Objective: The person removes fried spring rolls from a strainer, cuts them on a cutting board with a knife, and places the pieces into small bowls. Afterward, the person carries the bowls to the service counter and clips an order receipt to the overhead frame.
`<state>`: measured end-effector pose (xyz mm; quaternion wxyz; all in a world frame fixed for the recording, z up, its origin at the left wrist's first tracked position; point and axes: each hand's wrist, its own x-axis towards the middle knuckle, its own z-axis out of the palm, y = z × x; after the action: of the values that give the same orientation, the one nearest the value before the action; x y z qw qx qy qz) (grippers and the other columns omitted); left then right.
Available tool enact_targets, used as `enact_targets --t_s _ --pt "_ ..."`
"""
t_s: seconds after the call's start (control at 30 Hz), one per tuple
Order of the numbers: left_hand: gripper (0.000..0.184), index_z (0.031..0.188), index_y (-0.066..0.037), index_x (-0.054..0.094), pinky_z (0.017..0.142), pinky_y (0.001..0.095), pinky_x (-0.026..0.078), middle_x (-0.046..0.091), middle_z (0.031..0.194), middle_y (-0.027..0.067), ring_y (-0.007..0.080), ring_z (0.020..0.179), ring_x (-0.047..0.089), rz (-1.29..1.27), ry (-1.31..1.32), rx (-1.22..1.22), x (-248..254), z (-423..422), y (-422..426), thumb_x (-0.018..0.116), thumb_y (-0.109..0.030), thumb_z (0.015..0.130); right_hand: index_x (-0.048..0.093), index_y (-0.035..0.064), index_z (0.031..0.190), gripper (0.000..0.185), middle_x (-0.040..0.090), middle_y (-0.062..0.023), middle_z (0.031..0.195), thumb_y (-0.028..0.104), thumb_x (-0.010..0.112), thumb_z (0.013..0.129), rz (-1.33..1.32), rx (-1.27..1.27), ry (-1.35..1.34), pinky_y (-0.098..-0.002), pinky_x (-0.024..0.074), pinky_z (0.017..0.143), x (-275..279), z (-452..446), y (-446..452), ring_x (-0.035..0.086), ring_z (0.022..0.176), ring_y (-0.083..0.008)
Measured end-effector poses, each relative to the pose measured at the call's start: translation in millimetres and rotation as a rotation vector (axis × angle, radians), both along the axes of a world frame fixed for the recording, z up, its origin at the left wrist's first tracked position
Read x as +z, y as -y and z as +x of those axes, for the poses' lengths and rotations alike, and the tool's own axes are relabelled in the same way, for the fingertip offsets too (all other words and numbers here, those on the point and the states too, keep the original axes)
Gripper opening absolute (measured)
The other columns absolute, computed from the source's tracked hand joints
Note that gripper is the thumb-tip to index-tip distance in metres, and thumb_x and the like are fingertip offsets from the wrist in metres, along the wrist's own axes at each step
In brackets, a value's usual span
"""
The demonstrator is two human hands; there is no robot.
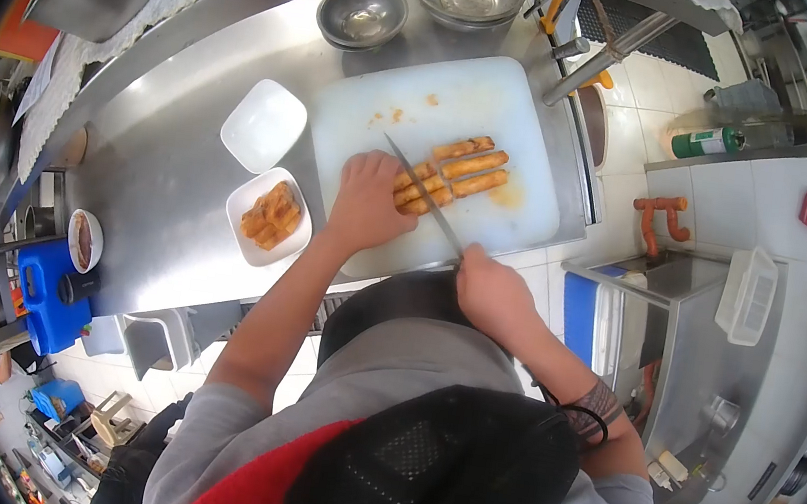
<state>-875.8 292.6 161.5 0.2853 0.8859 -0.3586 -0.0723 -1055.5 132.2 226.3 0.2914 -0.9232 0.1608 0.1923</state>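
On a white cutting board lie several golden-brown fried rolls, lined up side by side and cut across near their middle. My right hand is closed round the handle of a knife, whose blade lies slanted across the rolls at the cut. The fingers of my left hand press on the left ends of the rolls, beside the blade. Left of the board, a white square bowl holds cut roll pieces. Just above it sits a second white bowl with nothing in it.
Metal bowls stand behind the board, under a raised shelf edge. A small white bowl and a blue jug are at the far left. A metal post rises near the board's back right corner.
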Motion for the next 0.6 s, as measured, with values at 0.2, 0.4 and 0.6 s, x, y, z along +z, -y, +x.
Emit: enact_targets --t_s 0.2,0.4,0.6 --pt "0.055 0.109 -0.005 0.056 0.107 0.0466 0.038 0.057 0.114 0.0145 0.0368 0.117 0.049 0.090 -0.050 -0.039 0.0 4.5 6.0 0.079 -0.025 0.064 0.049 -0.0039 0.103 0.017 0.066 -0.0307 0.080 0.012 0.050 0.097 0.019 0.021 -0.081 -0.0597 0.0512 0.068 21.7 -21.5 -2.2 0.065 0.073 -0.0499" --pt "0.054 0.107 -0.004 0.055 0.106 0.0464 0.040 0.057 0.113 0.0157 0.0370 0.116 0.050 0.036 -0.065 -0.070 -8.3 9.2 3.6 0.080 -0.025 0.063 0.050 -0.0042 0.107 0.020 0.070 -0.0287 0.093 0.011 0.046 0.094 0.021 0.058 -0.004 -0.0562 0.0548 0.080 -42.1 20.1 -10.6 0.069 0.088 -0.0474" --pt "0.060 0.111 -0.002 0.055 0.105 0.0462 0.041 0.056 0.115 0.0168 0.0376 0.117 0.050 0.094 -0.092 -0.083 2.6 11.1 3.5 0.083 -0.027 0.065 0.049 -0.0029 0.107 0.019 0.070 -0.0289 0.091 0.012 0.046 0.095 0.034 0.002 0.043 -0.0564 0.0544 0.080 -57.7 69.5 -14.4 0.070 0.088 -0.0461"
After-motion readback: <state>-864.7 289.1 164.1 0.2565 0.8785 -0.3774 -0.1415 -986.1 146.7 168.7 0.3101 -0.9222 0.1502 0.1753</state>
